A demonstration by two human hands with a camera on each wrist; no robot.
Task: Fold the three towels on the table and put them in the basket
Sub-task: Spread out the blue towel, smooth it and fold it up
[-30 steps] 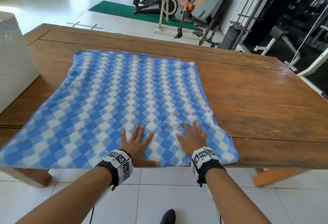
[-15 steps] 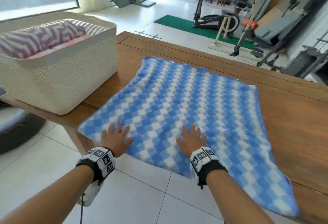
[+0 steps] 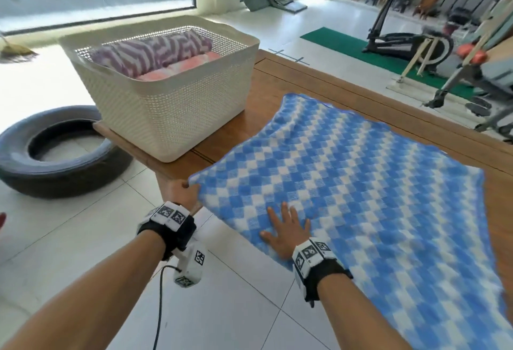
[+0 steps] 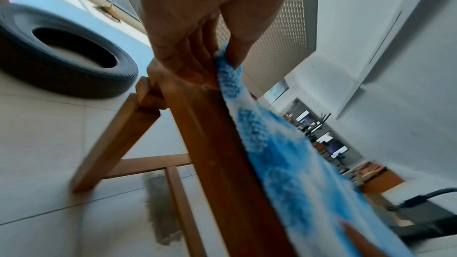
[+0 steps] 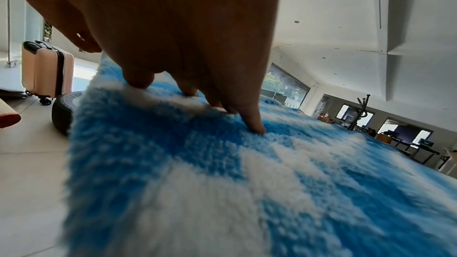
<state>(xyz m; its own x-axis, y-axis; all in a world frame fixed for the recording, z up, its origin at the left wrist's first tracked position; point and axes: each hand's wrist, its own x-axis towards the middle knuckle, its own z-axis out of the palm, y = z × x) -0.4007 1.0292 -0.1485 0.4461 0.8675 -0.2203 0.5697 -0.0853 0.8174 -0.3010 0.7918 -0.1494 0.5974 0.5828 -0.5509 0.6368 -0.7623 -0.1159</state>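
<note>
A blue and white checked towel [image 3: 347, 183] lies spread flat on the wooden table [image 3: 291, 83], its near edge hanging over the table's front. My left hand [image 3: 181, 191] pinches the towel's near left corner [image 4: 226, 60] between thumb and fingers at the table edge. My right hand [image 3: 286, 227] lies flat on the towel with fingers spread, fingertips [image 5: 257, 126] pressing into the pile. A white perforated basket [image 3: 172, 116] stands on the table's left end, holding a folded purple zigzag towel [image 3: 150, 49] and a folded pink towel [image 3: 180, 68].
A black tyre [image 3: 55, 149] lies on the tiled floor left of the table. Exercise machines [image 3: 410, 44] and a green mat [image 3: 361, 47] stand beyond the table's far side. A pink suitcase [image 5: 47, 71] shows in the right wrist view.
My left hand slid left along the towel's near edge and took hold of the left corner. The view swung left, bringing the basket and tyre in. The right hand stayed flat on the towel.
</note>
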